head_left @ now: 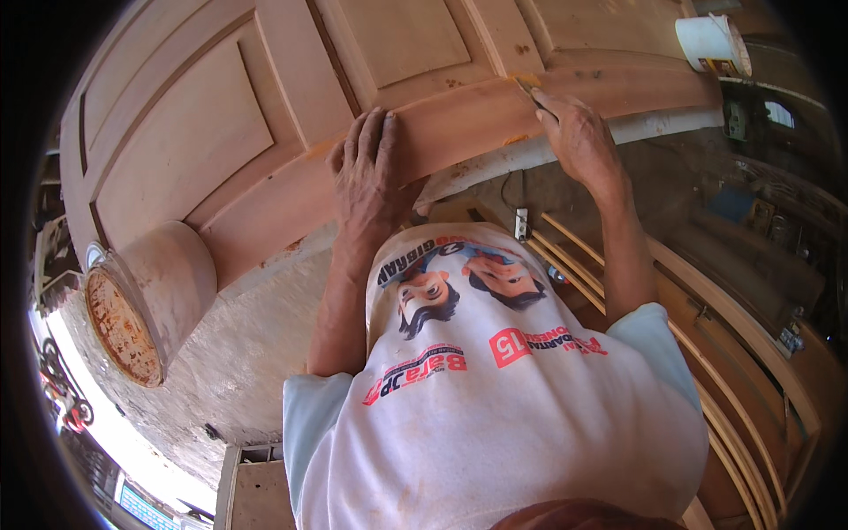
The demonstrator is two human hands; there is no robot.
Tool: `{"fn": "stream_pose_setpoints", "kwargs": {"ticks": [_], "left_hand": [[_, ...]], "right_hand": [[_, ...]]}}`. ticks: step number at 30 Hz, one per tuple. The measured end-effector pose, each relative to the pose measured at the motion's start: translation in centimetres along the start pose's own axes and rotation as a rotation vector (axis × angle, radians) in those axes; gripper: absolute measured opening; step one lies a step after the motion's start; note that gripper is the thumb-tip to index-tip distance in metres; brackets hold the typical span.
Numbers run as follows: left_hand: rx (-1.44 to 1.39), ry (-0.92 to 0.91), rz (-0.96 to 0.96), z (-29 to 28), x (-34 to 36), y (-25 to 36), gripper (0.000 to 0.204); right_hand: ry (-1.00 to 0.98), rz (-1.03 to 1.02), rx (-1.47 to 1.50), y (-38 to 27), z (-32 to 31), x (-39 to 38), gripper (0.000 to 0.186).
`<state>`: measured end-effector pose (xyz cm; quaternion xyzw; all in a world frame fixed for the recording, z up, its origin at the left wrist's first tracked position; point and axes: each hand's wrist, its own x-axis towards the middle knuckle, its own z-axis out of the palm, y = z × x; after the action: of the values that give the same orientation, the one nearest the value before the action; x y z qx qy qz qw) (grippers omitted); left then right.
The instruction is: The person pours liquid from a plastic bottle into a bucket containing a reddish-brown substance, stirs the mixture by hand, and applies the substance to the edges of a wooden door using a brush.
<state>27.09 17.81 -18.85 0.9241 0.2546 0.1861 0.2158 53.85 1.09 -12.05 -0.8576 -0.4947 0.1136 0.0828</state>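
A brown wooden panelled door lies across the upper part of the head view. On its near edge strip rests my left hand, fingers stretched out over the wood and holding nothing. Farther right, my right hand is closed around a small putty knife; much of the knife is hidden in the fingers. Its tip touches the door beside a smear of yellowish filler. An orange filler patch shows lower on the strip, left of the right hand.
A filler-stained bucket stands at the door's left end, its end face crusted orange-brown. A white tub sits at the far right corner. Long wooden strips lie low on the right. A socket block hangs below the door edge.
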Motion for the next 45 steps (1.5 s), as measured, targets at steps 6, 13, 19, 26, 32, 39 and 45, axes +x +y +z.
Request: {"fn": "stream_pose_setpoints", "kwargs": {"ticks": [6, 13, 19, 26, 32, 39, 45], "left_hand": [[-0.002, -0.001, 0.008, 0.1, 0.1, -0.1, 0.092], [0.017, -0.003, -0.003, 0.0, 0.2, 0.2, 0.094], [0.028, -0.024, -0.009, 0.0, 0.0, 0.4, 0.094], [0.037, -0.035, -0.013, 0.0, 0.3, 0.4, 0.095], [0.037, -0.025, -0.016, 0.0, 0.3, 0.6, 0.095], [0.038, -0.008, -0.020, 0.1, 0.1, 0.6, 0.095], [0.047, -0.025, -0.026, -0.1, 0.3, 0.9, 0.090]], "right_hand": [[0.016, 0.038, 0.031, 1.7, 0.1, 0.1, 0.036], [-0.028, 0.022, 0.073, 2.8, -0.7, 0.3, 0.035], [-0.089, 0.056, 0.063, 2.9, -1.2, 0.2, 0.034], [-0.105, 0.019, 0.082, 2.4, -0.8, 1.3, 0.038], [-0.004, -0.005, 0.051, 2.7, -0.8, 5.0, 0.035], [-0.078, -0.057, 0.046, 3.2, -1.4, 4.2, 0.036], [-0.061, -0.079, 0.011, 2.8, -1.5, 4.2, 0.036]]}}
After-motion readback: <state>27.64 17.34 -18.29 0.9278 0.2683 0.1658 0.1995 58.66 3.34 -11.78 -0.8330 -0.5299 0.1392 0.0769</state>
